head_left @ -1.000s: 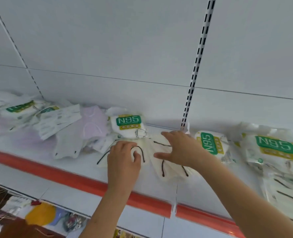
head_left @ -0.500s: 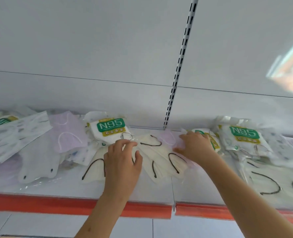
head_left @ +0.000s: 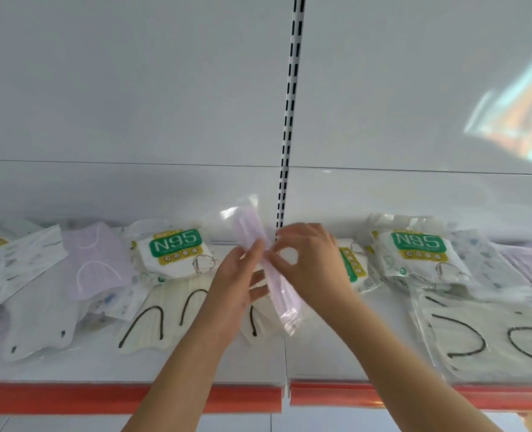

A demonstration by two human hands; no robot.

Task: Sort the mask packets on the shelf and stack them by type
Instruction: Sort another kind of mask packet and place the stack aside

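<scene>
Holding a pale purple mask packet (head_left: 266, 269) lifted edge-on above the white shelf (head_left: 196, 366), just in front of the slotted upright (head_left: 289, 120). Right hand (head_left: 311, 260) pinching the clear wrapper between thumb and curled fingertips near the packet's middle; left hand (head_left: 236, 285) gripping it from the other side, fingertips pressed against the film, lower fingers spread loosely.

Lying flat on the shelf left of the upright: an N95 packet (head_left: 174, 254), a loose purple mask packet (head_left: 93, 263) further left, cream packets with black ear loops (head_left: 161, 319) in front, partly hidden under the left forearm. Lying right of the upright: another N95 packet (head_left: 350, 266) half covered by the right hand, a third N95 packet (head_left: 420, 254), and a cream packet stack (head_left: 483, 335) with black loops. Running along the shelf's front, below the upright: an orange edge strip (head_left: 127, 397).

Differing from half a second ago: left hand no longer resting on the cream packets, right hand no longer reaching toward the back beside the N95 packet; both now raised together at the upright with the purple packet between them.
</scene>
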